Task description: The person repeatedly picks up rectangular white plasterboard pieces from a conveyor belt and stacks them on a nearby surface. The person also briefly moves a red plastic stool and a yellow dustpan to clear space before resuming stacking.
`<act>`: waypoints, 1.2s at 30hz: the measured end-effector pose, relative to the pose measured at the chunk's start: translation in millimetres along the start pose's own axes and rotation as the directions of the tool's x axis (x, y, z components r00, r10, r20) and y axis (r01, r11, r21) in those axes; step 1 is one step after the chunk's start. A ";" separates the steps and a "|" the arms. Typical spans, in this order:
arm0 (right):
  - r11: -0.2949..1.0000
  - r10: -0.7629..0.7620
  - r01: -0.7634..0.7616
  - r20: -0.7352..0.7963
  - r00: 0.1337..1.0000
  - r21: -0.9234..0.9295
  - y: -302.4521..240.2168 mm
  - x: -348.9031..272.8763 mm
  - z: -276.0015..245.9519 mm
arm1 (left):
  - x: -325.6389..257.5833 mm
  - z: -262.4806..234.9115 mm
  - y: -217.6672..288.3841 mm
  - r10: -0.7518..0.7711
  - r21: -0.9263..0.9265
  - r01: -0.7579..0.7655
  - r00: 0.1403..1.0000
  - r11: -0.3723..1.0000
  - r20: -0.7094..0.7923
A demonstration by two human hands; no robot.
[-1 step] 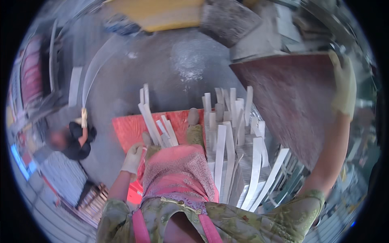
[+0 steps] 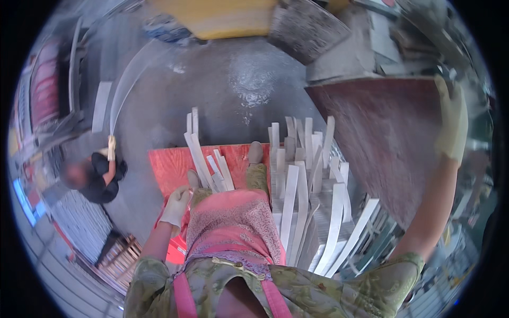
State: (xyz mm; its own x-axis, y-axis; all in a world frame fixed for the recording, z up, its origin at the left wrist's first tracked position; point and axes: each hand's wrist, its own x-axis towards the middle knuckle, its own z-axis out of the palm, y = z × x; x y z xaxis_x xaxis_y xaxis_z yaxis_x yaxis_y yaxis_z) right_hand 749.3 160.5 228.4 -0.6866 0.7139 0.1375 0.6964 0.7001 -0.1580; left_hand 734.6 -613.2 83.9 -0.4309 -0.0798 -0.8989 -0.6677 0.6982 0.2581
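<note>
My right hand, in a pale glove, is stretched out to the far right. Its fingers close over the top corner of a large dark red-brown board, which leans at a slant. My left hand, also gloved, is low beside the pink apron. Its fingers are curled, and whatever may be inside them is hidden. Between my body and the board, several pale narrow strips stand upright in a bunch. A few more strips rise near my feet, in front of a red panel.
On the left a co-worker crouches, one gloved hand on a long thin curved strip. A yellow board and a grey slab are at the far side. Wet patches mark the grey floor. A wooden pallet lies at lower left.
The whole view has turned slightly, with the right side a little lower and the left side a little higher. My right hand stays on the board's corner.
</note>
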 end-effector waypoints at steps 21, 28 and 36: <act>0.820 -0.186 0.199 -0.079 0.979 0.536 -97.5 -153.0 -31.2 | -76.3 -41.8 -66.1 0.294 0.232 -0.221 0.888 0.947 -0.355; 0.634 0.293 -0.569 0.519 0.803 0.524 -140.9 -306.5 -56.3 | -80.6 -91.2 -77.6 0.323 0.207 -0.251 0.807 0.946 -0.495; 0.302 0.370 -0.832 0.747 0.552 0.466 -120.7 -359.4 -42.5 | -125.3 -86.6 -6.7 0.231 0.080 -0.218 0.871 0.973 -0.434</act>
State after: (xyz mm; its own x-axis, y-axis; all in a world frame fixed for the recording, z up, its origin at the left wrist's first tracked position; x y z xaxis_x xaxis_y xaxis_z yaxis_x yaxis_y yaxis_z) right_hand 921.0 -180.1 239.6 -0.2777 0.6440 -0.7128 0.6842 -0.3883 -0.6173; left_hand 740.4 -669.5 225.5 -0.7929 -0.2172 -0.5693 -0.5069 0.7536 0.4184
